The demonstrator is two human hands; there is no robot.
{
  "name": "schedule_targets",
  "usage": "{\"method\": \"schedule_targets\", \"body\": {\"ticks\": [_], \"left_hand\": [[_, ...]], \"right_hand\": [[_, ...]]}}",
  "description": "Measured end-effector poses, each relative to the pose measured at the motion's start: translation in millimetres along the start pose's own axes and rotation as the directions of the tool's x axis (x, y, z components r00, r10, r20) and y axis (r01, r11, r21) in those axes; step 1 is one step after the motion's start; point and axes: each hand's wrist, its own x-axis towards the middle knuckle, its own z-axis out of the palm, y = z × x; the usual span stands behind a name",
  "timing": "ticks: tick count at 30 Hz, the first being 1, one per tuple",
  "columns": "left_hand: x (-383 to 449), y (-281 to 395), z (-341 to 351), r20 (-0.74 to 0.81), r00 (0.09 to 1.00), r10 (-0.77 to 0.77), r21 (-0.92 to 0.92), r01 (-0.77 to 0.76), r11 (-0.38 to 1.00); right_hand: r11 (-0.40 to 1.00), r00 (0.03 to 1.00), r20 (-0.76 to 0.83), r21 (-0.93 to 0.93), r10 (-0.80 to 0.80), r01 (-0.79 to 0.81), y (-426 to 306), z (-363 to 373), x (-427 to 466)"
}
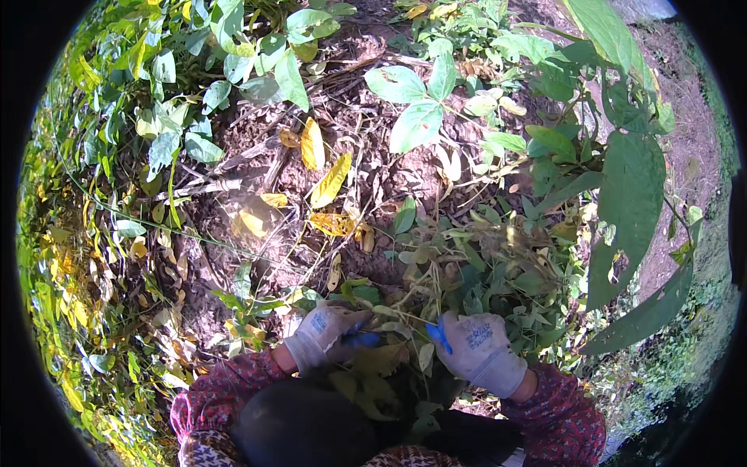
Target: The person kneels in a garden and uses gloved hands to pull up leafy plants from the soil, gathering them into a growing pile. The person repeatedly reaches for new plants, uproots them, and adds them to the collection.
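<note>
My left hand [332, 335], in a pale knit work glove with blue on its fingers, is at the stems and leaves of a bean-like plant [402, 318] low in the middle of the view. On the plant's other side, my right hand [475, 347], in a matching glove, has its fingertips at a thin stem. Fingers of both hands are partly hidden, so a firm hold cannot be told. Pods and dull green leaves hang between the two hands, above my dark-clad knee [306, 423]. A leafy bundle [502, 268] spreads just beyond my right hand.
Brown soil [373, 169] with dry stalks and yellow leaves [331, 181] lies ahead. Dense leafy plants [233, 52] stand at the upper left. Large broad leaves [630, 210] overhang the right side, near a dirt strip [688, 152]. A thin green strand [175, 230] crosses the left.
</note>
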Motion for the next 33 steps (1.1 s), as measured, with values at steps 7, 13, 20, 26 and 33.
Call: {"method": "schedule_targets", "body": {"ticks": [7,13,20,26,33], "left_hand": [[-9,7,-8,0.12,0.944,-0.307,-0.339,0.329,0.881],[-14,10,-8,0.373,0.852,-0.366,-0.721,0.515,0.464],[-17,14,-4,0.302,0.894,-0.332,-0.766,0.435,0.474],[-11,22,-4,0.209,0.94,-0.269,-0.761,0.329,0.56],[-14,13,-2,0.243,0.942,-0.23,-0.774,0.332,0.54]], "right_hand": [[0.253,0.807,0.104,0.92,0.582,-0.301,66,18,9],[-0.174,0.896,-0.088,0.968,0.434,0.18,111,114,104],[-0.213,0.948,-0.014,0.973,0.317,0.085,56,132,79],[-0.338,0.959,0.037,0.939,0.281,0.063,56,119,60],[-0.786,0.996,-0.069,0.612,0.059,0.089,108,144,155]]}}
